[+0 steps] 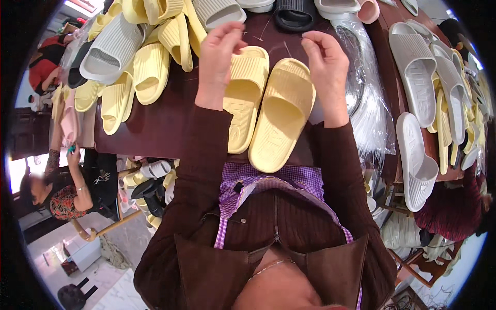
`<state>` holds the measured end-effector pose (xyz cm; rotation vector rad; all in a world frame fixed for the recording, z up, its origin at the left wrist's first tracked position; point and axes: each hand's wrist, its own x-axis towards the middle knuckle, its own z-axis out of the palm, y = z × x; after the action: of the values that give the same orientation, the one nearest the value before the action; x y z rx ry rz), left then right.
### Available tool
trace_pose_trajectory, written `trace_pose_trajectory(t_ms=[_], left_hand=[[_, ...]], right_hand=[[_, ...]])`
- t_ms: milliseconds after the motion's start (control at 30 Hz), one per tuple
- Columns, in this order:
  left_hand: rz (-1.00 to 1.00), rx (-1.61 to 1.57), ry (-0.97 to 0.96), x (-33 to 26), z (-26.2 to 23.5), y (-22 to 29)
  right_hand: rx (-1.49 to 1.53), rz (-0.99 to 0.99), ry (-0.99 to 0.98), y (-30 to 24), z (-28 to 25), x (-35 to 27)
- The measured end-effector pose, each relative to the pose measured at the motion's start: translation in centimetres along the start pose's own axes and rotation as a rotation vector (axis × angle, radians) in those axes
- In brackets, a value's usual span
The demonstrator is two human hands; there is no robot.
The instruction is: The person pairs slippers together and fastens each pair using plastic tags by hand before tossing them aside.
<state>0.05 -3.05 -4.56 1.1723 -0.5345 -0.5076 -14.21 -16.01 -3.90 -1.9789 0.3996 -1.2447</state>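
Note:
A pair of yellow slide slippers lies side by side on the dark red table in front of me. The left slipper (245, 98) and the right slipper (283, 116) both have ribbed straps at the far end, their heels toward me. Over the outer edge of the left slipper is my left hand (219, 59), its fingers curled and thumb and fingertips together. Beyond the right slipper's strap, my right hand (329, 62) is closed in a pinch. Whatever either pinch holds is too small to make out. Thin clear plastic strands (262, 35) lie between my hands.
Yellow slippers (151, 72) and a grey slipper (111, 49) are heaped at the left. A bundle of clear plastic strands (369, 103) lies at the right. Grey slippers (413, 67) cover a neighbouring table. A co-worker (67, 194) is at the far left.

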Motion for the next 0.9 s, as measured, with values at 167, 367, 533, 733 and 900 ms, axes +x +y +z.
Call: trace_pose_trajectory(t_ms=[167, 367, 533, 733, 900], left_hand=[[0.043, 0.57, 0.187, 1.5, -5.7, -3.0], [-0.034, 0.818, 0.033, 1.5, -4.2, -2.9], [-0.165, 0.534, -0.04, 2.4, -5.5, -4.3], [-0.128, 0.601, -0.01, 2.6, -5.6, -5.0], [-0.11, 0.469, 0.02, 2.7, -4.7, -4.8]], right_hand=[[0.11, 0.252, -0.733, -5.5, -3.3, -2.3], [-0.209, 0.136, -0.92, -6.1, -2.7, -5.3], [-0.291, 0.208, -0.683, -4.3, -0.2, -3.9], [-0.329, 0.289, -0.565, -3.3, 3.0, -3.6], [-0.466, 0.268, -0.444, 0.1, 3.7, -4.1]])
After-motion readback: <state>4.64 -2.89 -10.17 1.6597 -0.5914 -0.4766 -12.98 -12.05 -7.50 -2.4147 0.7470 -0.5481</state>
